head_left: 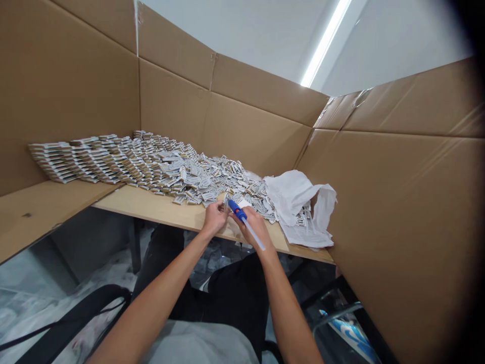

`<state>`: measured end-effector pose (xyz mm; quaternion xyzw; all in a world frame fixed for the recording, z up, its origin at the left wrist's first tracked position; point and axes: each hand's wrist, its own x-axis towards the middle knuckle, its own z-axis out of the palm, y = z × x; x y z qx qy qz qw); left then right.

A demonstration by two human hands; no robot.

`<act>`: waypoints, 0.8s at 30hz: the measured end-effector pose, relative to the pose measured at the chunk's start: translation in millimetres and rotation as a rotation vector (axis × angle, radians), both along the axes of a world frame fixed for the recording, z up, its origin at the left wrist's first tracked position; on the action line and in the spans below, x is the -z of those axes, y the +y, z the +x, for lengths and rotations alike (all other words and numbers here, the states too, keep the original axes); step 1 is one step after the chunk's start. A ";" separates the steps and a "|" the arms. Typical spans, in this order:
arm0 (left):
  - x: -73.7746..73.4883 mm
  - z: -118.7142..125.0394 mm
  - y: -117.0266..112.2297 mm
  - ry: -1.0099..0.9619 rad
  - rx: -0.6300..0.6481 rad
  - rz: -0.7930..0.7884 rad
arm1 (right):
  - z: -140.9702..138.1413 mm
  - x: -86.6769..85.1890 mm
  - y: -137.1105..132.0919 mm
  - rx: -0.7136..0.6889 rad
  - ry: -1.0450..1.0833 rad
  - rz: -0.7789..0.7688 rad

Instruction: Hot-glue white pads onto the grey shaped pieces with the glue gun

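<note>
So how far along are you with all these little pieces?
The tidy stacked rows of small cardboard pieces at the far left look done. In hand: the left hand pinches one piece while the right hand holds a blue-and-clear tool. Still left: the loose jumble of pieces beside the crumpled white paper.

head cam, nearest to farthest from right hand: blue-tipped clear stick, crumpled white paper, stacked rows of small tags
1. Blue-tipped clear stick: in the right hand.
2. Crumpled white paper: hand's right.
3. Stacked rows of small tags: far left.
</note>
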<state>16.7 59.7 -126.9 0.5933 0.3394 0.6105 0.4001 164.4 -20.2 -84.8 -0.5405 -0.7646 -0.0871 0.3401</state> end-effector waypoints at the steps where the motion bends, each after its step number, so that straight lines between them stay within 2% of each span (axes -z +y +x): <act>1: 0.4 0.6 0.7 -0.009 0.006 -0.009 | -0.4 0.5 -0.5 0.040 -0.038 0.026; 4: 1.6 3.3 1.9 -0.048 0.020 -0.047 | 0.1 -0.9 -0.5 0.116 -0.020 0.149; 6: 1.5 4.8 1.4 -0.077 0.030 -0.069 | 3.0 -5.0 0.0 0.097 0.070 0.220; 8: 0.1 5.5 0.4 -0.100 0.023 -0.078 | 8.8 -10.8 -0.1 0.038 0.163 0.226; 10: -2.2 5.1 -0.4 -0.114 -0.001 -0.077 | 17.3 -16.4 -1.3 0.000 0.230 0.160; 15: -6.8 2.2 0.0 -0.122 -0.008 -0.083 | 40.5 -23.2 -7.5 0.077 0.378 -0.145; 18: -6.8 1.7 0.2 -0.121 0.019 -0.068 | 46.4 -23.9 -10.5 0.029 0.413 -0.299; 24: -5.3 3.0 0.0 -0.092 0.056 -0.043 | 38.0 -22.6 -11.2 -0.009 0.408 -0.400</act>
